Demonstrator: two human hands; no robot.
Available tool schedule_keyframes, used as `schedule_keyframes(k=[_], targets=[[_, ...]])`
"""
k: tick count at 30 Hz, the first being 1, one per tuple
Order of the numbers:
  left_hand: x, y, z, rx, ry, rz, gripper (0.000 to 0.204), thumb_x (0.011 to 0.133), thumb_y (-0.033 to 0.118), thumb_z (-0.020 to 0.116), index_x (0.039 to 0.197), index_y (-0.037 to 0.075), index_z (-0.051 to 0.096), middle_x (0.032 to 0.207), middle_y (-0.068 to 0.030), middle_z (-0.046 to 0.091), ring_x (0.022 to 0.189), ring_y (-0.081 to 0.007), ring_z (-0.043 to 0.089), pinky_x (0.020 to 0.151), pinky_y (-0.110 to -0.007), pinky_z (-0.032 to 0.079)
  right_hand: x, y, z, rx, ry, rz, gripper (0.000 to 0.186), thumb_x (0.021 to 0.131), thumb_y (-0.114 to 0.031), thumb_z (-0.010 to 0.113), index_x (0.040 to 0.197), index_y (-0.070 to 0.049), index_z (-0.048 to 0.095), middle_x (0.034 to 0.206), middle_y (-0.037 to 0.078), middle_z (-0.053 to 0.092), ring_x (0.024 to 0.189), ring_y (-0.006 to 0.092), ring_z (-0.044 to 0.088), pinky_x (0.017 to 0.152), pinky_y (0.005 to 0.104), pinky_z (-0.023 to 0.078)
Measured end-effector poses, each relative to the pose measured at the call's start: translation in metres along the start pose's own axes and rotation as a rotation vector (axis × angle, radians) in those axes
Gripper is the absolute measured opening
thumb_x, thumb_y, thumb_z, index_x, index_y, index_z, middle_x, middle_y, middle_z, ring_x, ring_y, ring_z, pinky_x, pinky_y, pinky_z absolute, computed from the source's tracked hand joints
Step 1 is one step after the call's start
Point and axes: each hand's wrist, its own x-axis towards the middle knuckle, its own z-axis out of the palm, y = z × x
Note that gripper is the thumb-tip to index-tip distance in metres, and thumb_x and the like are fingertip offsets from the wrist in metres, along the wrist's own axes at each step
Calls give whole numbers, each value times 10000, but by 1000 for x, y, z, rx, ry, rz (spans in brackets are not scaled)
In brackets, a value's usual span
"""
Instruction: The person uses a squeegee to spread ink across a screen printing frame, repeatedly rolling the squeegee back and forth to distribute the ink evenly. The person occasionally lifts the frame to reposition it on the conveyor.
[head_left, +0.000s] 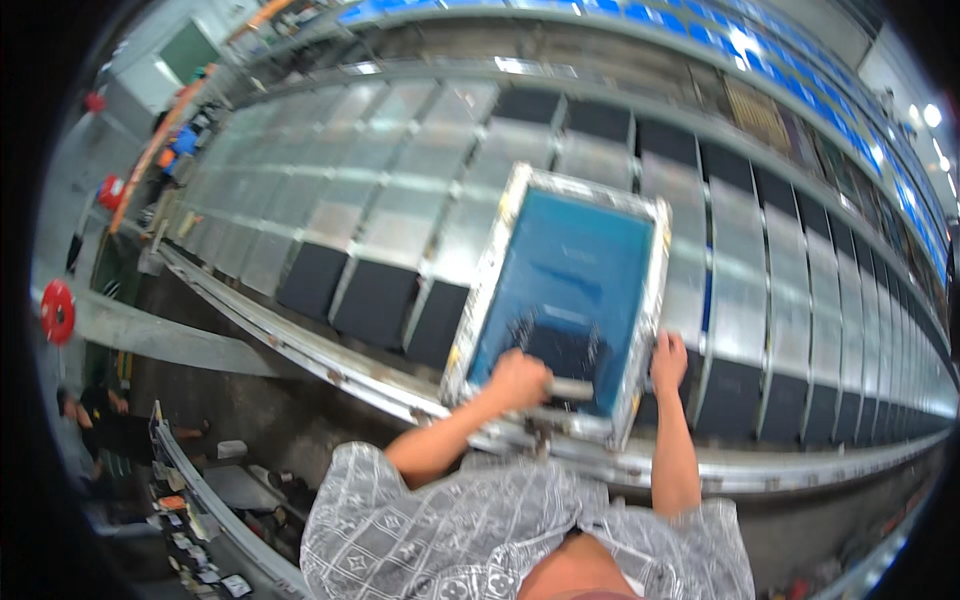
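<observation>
On the long grey metal table [405, 215] rests a blue, silver-framed rectangular screen [578, 255]; our left hand [520, 379] clenches a pale bar [572, 388] low on it, our right hand [668, 362] curls at its edge, grip unclear. We seem midway, bar not yet off.

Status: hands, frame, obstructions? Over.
Left hand closed on pale bar; right hand by frame, grip unclear. Frame lies over panels. Left forearm crosses frame's near edge.
</observation>
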Motion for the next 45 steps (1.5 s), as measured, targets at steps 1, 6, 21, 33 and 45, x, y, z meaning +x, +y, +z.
schedule_keyframes(k=[1, 6, 21, 33, 45], targets=[[6, -7, -7, 7, -5, 41, 292, 740, 406, 835, 836, 136, 778, 844, -108, 747, 823, -336, 733, 827, -473, 552, -3, -8, 0, -6, -11, -1, 323, 1008, -336, 622, 1080, -33, 708, 953, 142, 729, 841, 268, 664, 819, 365, 519], [49, -42, -38, -54, 184, 67, 338, 715, 394, 883, 813, 104, 740, 797, -113, 720, 786, -372, 708, 726, -500, 553, -9, -58, -2, -636, 51, -422, 377, 969, -427, 682, 1089, -72, 724, 988, 154, 755, 1012, 397, 688, 912, 462, 522], [20, -21, -1, -51, 141, 81, 198, 696, 276, 862, 774, 142, 738, 773, -83, 724, 750, -303, 702, 781, -458, 498, -119, -98, 37, -527, -695, -874, 248, 717, -220, 819, 861, -83, 671, 787, 149, 688, 862, 349, 671, 859, 471, 476], [122, -64, -46, 9, 231, 69, 197, 718, 288, 852, 763, 127, 749, 726, -114, 712, 734, -353, 683, 797, -458, 479, -8, -134, 84, -518, -586, -816, 246, 758, -273, 828, 891, -119, 690, 802, 127, 707, 871, 358, 681, 816, 475, 498], [50, -30, -37, -12, 186, 98, 310, 677, 352, 910, 800, 117, 750, 748, -91, 717, 749, -337, 682, 794, -456, 487, -45, -93, -8, -216, -121, -598, 430, 905, -441, 756, 1147, -87, 720, 1022, 192, 741, 991, 412, 682, 945, 475, 510]])
